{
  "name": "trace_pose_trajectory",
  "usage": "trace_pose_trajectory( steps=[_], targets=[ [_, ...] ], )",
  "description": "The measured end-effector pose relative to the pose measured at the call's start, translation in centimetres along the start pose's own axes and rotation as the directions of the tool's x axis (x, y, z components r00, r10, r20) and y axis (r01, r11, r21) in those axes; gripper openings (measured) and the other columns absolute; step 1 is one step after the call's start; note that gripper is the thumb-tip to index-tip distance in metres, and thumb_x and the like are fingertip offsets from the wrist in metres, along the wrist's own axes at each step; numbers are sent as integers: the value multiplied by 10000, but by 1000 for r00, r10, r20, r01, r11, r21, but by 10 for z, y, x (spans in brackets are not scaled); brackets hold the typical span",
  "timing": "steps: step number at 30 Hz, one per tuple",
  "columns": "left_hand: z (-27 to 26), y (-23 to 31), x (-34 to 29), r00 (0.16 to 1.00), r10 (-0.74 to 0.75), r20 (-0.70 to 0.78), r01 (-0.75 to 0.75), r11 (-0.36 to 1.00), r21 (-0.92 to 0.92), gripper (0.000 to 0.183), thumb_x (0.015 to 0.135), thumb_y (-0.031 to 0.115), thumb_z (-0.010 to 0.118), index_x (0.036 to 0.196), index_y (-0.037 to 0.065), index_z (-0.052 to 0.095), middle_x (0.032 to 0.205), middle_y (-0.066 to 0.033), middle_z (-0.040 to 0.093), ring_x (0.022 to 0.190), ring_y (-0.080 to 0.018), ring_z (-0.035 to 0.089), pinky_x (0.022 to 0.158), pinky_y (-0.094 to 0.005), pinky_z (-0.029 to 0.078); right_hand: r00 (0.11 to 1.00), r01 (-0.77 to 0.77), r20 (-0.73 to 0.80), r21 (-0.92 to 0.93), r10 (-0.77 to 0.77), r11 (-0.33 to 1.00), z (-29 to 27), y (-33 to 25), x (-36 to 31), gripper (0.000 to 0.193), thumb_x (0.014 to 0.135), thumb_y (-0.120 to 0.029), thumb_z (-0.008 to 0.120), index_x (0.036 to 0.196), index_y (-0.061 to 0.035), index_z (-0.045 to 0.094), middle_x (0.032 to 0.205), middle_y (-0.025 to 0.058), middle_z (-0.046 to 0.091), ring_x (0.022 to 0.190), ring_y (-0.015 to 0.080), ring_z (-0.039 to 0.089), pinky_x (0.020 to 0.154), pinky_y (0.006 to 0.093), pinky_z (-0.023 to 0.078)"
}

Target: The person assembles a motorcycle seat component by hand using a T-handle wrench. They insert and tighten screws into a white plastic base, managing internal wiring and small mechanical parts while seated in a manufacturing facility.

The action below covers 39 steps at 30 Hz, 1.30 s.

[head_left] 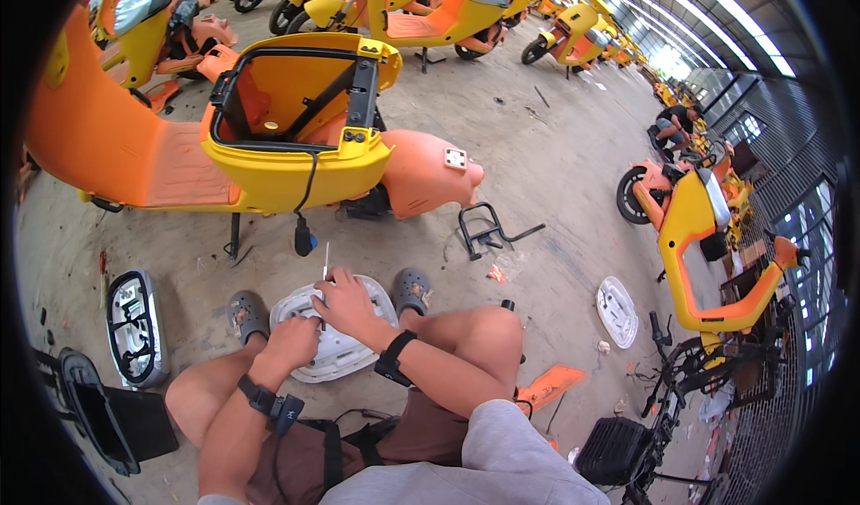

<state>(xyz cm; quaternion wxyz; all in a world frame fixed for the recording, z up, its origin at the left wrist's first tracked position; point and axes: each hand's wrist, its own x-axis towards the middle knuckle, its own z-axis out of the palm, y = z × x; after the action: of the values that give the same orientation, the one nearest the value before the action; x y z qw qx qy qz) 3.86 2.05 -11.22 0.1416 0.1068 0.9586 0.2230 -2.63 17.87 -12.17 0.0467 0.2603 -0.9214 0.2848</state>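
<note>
A white oval plastic panel (336, 362) with raised ribs lies between my feet; it looks like a scooter seat base. Over its left part, my left hand (291, 344) is closed, and what it holds is too small to make out. Just beyond it, my right hand (349, 310) bends over the panel with its fingers drawn together. A thin pale metal rod (326, 256) sticks up from those fingertips; its lower end is hidden by the hand. Both my wrists wear black straps.
A yellow and orange scooter (296, 178) with an open seat compartment stands ahead, a cable (309, 191) hanging from it. Left lie a silver-rimmed seat (136, 330) and a black bin (116, 415). Right are a black metal bracket (488, 232), another white panel (617, 312) and an orange piece (548, 387).
</note>
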Motion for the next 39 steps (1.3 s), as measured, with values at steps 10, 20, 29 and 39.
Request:
trace_pose_trajectory(
  steps=[10, 20, 29, 39],
  targets=[
    [-27, 5, -2, 849, 44, -527, -97, 993, -72, 163, 833, 52, 639, 984, 3, 680, 925, -197, 669, 930, -391, 621, 841, -476, 496, 963, 259, 65, 26, -260, 966, 9, 9, 0, 524, 680, 71, 640, 1185, -70, 631, 1055, 95, 651, 1098, 296, 581, 1065, 468, 372],
    [-11, 7, -5, 985, -140, -102, 143, 989, 25, 231, 856, 197, 623, 969, 15, 709, 873, -262, 687, 843, -453, 663, 789, -536, 530, 984, 167, -45, -92, -172, 982, 3, 1, -4, 176, 772, -62, 642, 924, -85, 728, 926, 93, 670, 1077, 248, 585, 1023, 464, 411],
    [-8, 9, 10, 998, -46, 31, 52, 968, -246, 278, 857, 183, 603, 1035, -12, 689, 933, -284, 684, 925, -458, 648, 835, -504, 521, 977, -154, 167, 147, 129, 977, 6, 14, 0, 398, 869, -184, 579, 1236, -46, 648, 1036, 250, 686, 906, 412, 667, 781, 488, 533],
    [-31, -19, -7, 999, 14, -38, -16, 999, -47, 212, 802, 26, 553, 966, -7, 684, 923, -222, 685, 900, -401, 666, 767, -485, 537, 948, -36, 314, -65, 55, 997, 12, 24, 0, 712, 881, -3, 573, 1532, -149, 323, 978, 192, 682, 805, 397, 650, 677, 473, 518]
  ],
)
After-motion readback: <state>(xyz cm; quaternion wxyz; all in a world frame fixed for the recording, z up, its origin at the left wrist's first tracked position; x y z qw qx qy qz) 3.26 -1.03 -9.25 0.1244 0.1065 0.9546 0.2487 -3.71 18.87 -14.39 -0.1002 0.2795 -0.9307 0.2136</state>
